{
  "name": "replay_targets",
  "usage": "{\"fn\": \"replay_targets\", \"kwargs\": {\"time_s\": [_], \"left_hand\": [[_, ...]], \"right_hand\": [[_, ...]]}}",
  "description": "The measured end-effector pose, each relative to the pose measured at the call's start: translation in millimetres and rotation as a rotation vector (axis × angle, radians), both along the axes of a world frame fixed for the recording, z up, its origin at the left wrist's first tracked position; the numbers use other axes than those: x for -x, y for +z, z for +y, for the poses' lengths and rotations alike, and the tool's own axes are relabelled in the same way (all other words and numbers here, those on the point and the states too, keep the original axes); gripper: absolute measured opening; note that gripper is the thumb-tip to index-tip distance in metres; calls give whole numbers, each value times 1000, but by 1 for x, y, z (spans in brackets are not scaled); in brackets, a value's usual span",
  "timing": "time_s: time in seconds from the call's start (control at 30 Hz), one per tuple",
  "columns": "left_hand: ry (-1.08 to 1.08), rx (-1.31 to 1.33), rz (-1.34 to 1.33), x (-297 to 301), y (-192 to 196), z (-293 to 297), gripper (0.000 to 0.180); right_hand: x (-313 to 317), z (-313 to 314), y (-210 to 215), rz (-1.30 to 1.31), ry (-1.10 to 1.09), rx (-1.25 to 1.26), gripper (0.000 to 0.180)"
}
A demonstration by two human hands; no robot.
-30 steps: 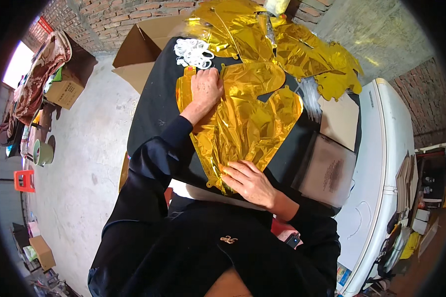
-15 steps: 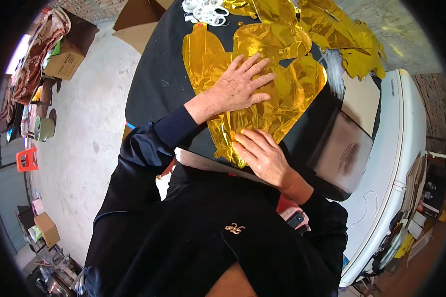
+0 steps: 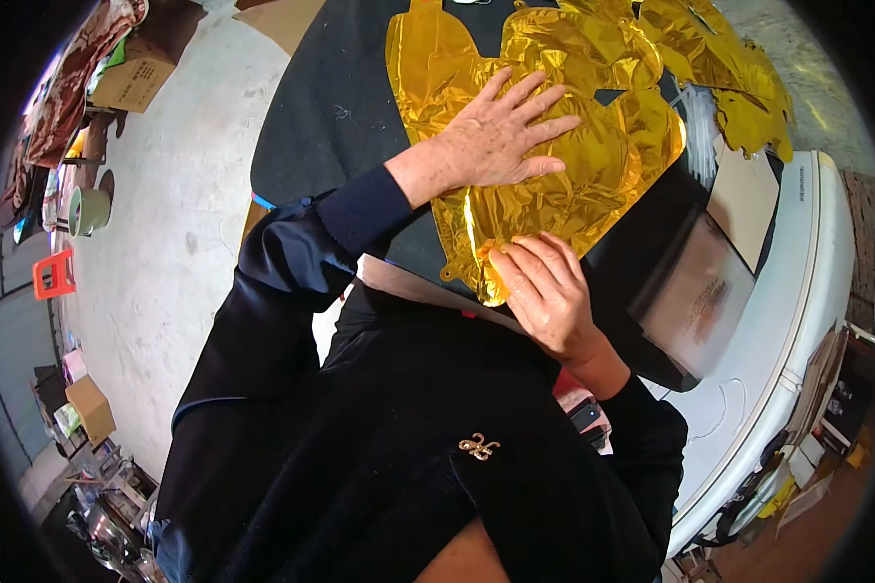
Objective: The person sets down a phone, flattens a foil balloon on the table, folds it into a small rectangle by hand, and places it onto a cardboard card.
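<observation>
A flat, shiny gold foil balloon (image 3: 603, 146) with a lobed outline lies on the black-covered table (image 3: 331, 117) in front of me. My left hand (image 3: 506, 136) rests palm down on its middle, fingers spread. At the balloon's narrow near end, my right hand (image 3: 544, 291) has its fingers bent together over the foil edge, gripping it; the thumb is mostly hidden. The foil there is creased and catches the light. More gold foil pieces (image 3: 739, 78) lie beyond it at the far right, overlapping.
Right of the balloon are a clear plastic packet (image 3: 695, 291), a beige board (image 3: 744, 199) and thin whitish strips (image 3: 695, 126). A white rounded-edge appliance (image 3: 797, 321) borders the table's right side. On the floor at left stand a red stool (image 3: 54, 274) and a green bucket (image 3: 89, 212).
The view has shifted, so the table sits farther up and right. My right fingers have curled in more on the foil's near end; my left hand stays flat on the balloon.
</observation>
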State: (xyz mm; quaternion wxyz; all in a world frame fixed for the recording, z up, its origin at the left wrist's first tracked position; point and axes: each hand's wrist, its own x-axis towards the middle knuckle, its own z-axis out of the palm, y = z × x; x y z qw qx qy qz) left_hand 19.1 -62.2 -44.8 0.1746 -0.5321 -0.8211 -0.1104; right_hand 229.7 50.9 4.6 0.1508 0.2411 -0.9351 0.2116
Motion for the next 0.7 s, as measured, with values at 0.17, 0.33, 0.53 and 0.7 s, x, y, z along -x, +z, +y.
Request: {"fn": "replay_targets", "kwargs": {"time_s": [0.17, 0.33, 0.53, 0.7], "left_hand": [[13, 24, -38, 2, 4, -1, 70], [-11, 19, -58, 6, 5, -4, 72], [-31, 42, -97, 8, 13, -6, 70], [-34, 78, -127, 5, 10, -8, 68]], "right_hand": [[5, -5, 3, 52, -19, -29, 41], [10, -6, 6, 48, -14, 50, 31], [11, -9, 10, -166, -256, 459, 16], [11, -9, 15, -130, -165, 192, 38]]}}
